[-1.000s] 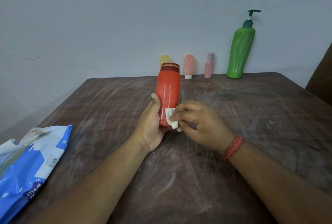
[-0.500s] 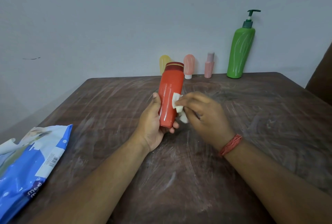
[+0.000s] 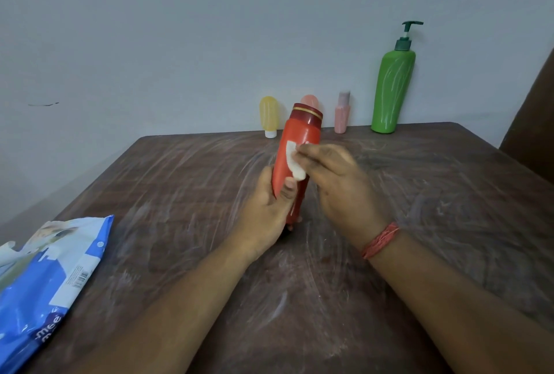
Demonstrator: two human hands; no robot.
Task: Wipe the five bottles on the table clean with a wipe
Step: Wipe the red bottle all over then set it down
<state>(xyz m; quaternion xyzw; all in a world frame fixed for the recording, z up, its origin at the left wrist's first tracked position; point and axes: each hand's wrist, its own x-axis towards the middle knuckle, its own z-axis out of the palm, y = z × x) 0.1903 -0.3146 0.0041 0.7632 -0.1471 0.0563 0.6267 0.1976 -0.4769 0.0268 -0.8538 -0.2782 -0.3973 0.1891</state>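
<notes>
Five bottles show on the dark brown wooden table (image 3: 419,194), whose top is streaked with pale smears. One is in hand: a tall red plastic bottle with a dark red cap ringed in gold (image 3: 295,146), held above the middle of the table and tilted a little to the right at its top. The left hand (image 3: 266,212) wraps round its lower part, thumb across the front. The right hand (image 3: 335,182) pinches a small white wipe (image 3: 293,161) in its fingertips and presses it against the bottle's front, about midway up. A red thread band (image 3: 380,240) circles the right wrist.

The other four bottles stand in a row along the far edge of the table, against the pale grey wall (image 3: 180,29). From left to right there is one small yellow tube bottle standing on its white cap (image 3: 268,114), one small pink rounded bottle (image 3: 310,100) mostly hidden behind the red bottle's cap, one slim pink bottle with a paler cap (image 3: 342,111), and one large green pump bottle with a dark green pump head (image 3: 392,86) nearest the far right corner.

One blue and white plastic wipe packet (image 3: 45,280) lies at the near left edge of the table.
</notes>
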